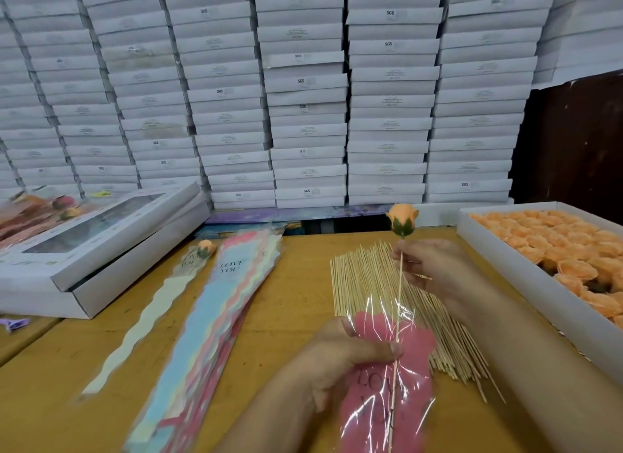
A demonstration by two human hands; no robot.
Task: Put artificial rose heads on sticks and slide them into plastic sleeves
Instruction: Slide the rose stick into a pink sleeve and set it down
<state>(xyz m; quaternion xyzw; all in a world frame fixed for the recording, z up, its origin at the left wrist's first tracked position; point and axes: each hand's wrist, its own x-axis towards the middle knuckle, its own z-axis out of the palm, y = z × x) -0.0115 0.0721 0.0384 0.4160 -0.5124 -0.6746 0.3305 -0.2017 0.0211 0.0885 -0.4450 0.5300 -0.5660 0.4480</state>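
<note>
Rose head (402, 219) sits on a stick (398, 294), held above the near middle of the tabletop (296, 317). The right hand (435, 267) pinches the stick just under the bloom; the left hand (340, 358) grips the pink sleeve (384, 392), stick already partly inside. Best to keep the stick straight and the sleeve mouth open — the film crumples easily, I'd judge. Loose sticks (387, 304) lie behind; the tray (505, 270) at the right edge holds rose heads — spare sleeves (209, 317) lie left.
</note>
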